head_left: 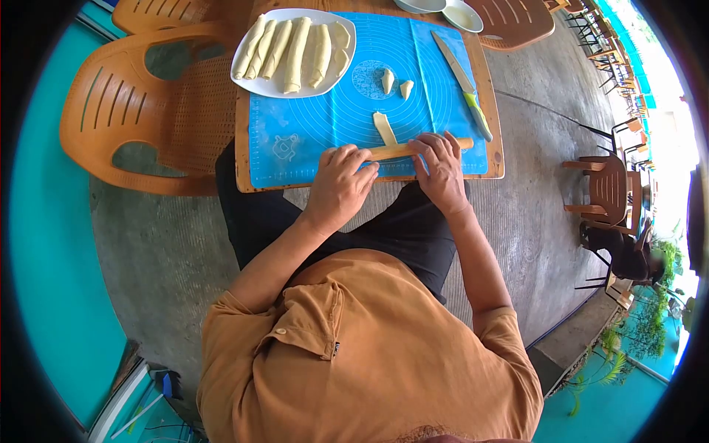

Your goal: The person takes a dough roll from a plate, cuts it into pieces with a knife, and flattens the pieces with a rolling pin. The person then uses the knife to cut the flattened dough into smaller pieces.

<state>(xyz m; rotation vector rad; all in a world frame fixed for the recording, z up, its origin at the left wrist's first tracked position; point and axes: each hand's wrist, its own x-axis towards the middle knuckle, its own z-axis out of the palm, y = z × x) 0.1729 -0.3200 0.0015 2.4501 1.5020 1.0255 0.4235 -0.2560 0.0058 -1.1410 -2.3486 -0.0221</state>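
Observation:
A wooden rolling pin (391, 152) lies across the near part of the blue mat (295, 118). My left hand (342, 184) is closed on its left end, and my right hand (441, 170) rests with curled fingers on its right part. From under the pin a flat strip of dough (384, 128) extends away from me. Two small dough pieces (388, 81) lie farther up the mat. At the upper left, a white plate (247, 83) holds several long dough rolls (297, 55). A knife with a green handle (473, 111) lies on the mat's right side.
Two pale bowls (463, 15) stand at the table's far edge. The wooden table (496, 148) borders the mat. An orange-brown chair (140, 111) is at the left, another chair (517, 22) at the far right. A person (628, 252) sits in the distance at right.

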